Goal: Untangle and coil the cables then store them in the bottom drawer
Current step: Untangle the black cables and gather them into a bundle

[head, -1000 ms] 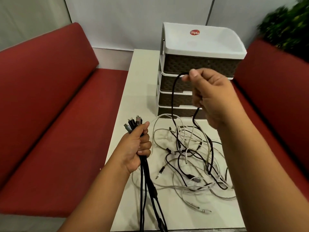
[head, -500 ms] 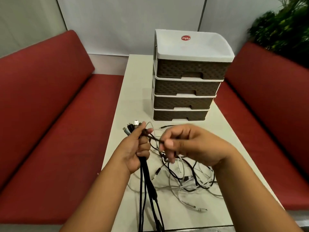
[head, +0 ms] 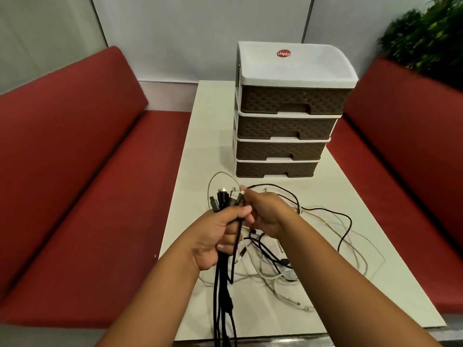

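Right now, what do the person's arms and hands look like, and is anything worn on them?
Both forearms are bare to the frame edge: no sleeves, watch or bracelet visible. The left hand and right hand wear no gloves or rings that I can see; fingernails are short.

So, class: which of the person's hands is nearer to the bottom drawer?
Right. The right hand sits just in front of the bottom drawer, its fingertips pointing toward it. The left hand grips the cable bundle lower down, further from the drawer.
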